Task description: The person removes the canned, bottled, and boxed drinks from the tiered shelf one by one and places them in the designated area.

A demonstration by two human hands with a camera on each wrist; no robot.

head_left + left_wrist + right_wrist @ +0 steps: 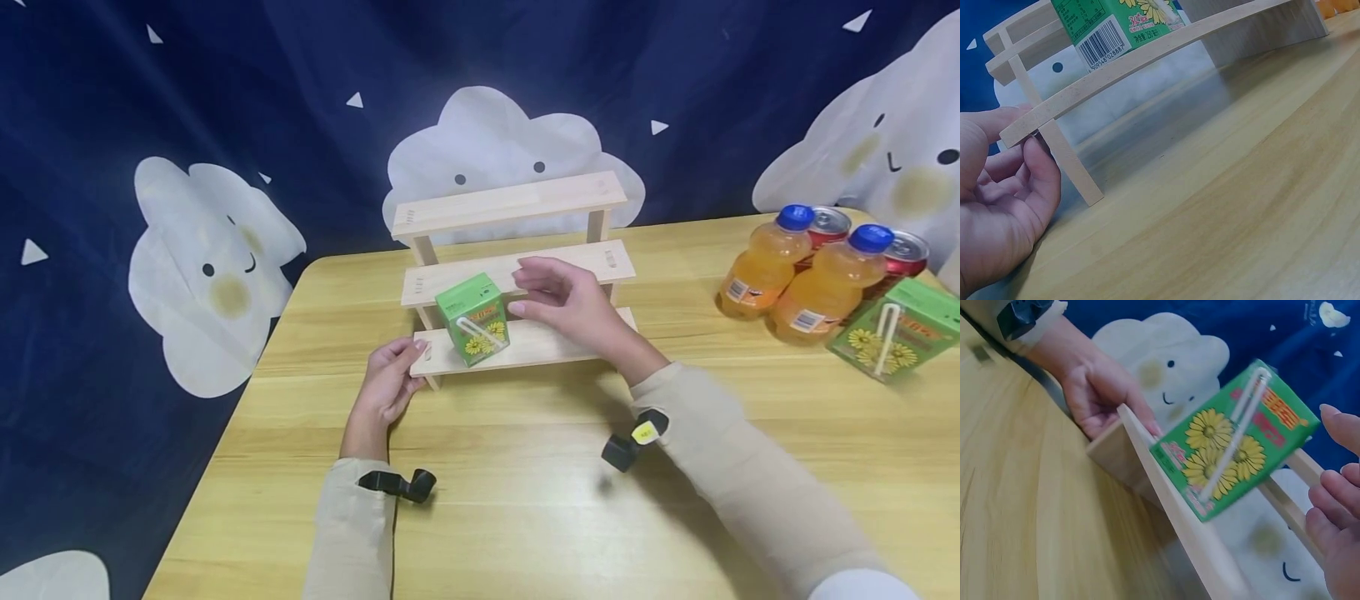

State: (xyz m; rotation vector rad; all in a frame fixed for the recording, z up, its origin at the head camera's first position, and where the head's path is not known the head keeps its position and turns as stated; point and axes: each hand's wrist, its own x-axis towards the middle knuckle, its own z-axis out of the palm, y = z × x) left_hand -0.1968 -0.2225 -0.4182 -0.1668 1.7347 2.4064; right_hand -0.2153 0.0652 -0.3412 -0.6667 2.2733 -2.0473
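A three-tier wooden shelf (517, 268) stands on the table. On its lowest board, toward the left end, a green drink carton (474, 321) with yellow flowers and a white straw stands upright. My left hand (390, 379) pinches the left end of that board, thumb on top and fingers beneath, as the left wrist view also shows with the carton (1119, 31) above the board. My right hand (566, 304) hovers just right of the carton, its fingers loosely bent and apart from it. In the right wrist view a gap separates those fingers (1335, 494) from the carton (1232, 440).
At the table's right stand two orange drink bottles (828, 283) with blue caps, two red cans (906, 254) behind them, and another green carton (896, 329). A dark blue curtain (315, 50) with white clouds hangs behind the wooden table (495, 508).
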